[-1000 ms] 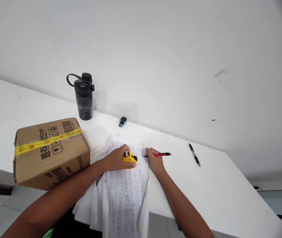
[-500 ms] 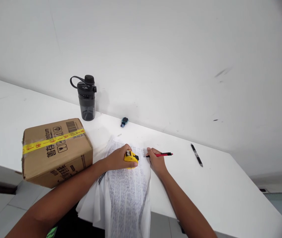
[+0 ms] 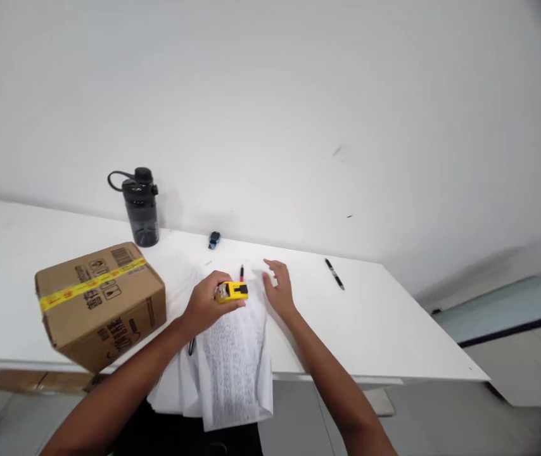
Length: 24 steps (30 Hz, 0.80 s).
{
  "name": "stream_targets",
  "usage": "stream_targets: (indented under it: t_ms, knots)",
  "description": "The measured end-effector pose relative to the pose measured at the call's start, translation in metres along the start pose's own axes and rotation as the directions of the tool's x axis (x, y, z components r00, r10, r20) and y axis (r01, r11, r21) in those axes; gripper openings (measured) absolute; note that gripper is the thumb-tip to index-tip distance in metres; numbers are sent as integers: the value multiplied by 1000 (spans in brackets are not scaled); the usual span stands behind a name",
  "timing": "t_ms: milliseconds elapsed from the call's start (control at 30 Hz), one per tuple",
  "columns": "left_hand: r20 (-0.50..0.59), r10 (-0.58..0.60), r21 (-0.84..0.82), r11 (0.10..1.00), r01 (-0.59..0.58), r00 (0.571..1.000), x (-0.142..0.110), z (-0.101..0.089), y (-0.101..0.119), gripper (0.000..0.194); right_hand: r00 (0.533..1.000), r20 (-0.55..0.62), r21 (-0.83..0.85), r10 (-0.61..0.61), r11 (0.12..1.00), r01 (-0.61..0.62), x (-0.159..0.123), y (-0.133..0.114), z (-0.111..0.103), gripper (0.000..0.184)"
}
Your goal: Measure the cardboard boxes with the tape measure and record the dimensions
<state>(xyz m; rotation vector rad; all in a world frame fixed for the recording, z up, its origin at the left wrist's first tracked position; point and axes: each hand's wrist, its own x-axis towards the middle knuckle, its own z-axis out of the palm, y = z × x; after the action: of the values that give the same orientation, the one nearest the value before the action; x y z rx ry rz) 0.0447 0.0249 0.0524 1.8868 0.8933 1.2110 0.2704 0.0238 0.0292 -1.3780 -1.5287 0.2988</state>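
Note:
A yellow tape measure (image 3: 232, 291) is gripped in my left hand (image 3: 206, 303), above the written paper sheets (image 3: 232, 367). Just beyond it, a red and black pen (image 3: 241, 272) lies on the top part of the paper, partly hidden by the tape measure. My right hand (image 3: 280, 288) is by the right edge of the sheets, fingers apart and nothing in it. The sheets hang over the front edge of the white table (image 3: 337, 335).
On the left sits a taped cardboard box (image 3: 104, 304), with a dark shaker bottle (image 3: 141, 212) behind it. A small dark watch-like device (image 3: 214, 239) lies near the wall. Another black pen (image 3: 334, 273) rests on the right.
My right hand has let go of the red and black pen, which now lies on the paper. The tape measure has turned in my left hand. The view has shifted.

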Motion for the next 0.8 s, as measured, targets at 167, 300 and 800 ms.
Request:
stream_targets:
  t_ms: [167, 300, 800]
  knots:
    - [-221, 460, -150, 855, -496, 860, -25, -16, 56, 57, 735, 616, 538, -283, 833, -130, -28, -101, -19, 107]
    - [-401, 248, -75, 951, -301, 882, -57, -54, 108, 50, 681, 601, 612, -418, 789, -56, -26, -179, -12, 93]
    - [-427, -577, -403, 811, 424, 696, -169, -174, 139, 40, 464, 754, 416, -465, 884, 211, 29, -209, 54, 32]
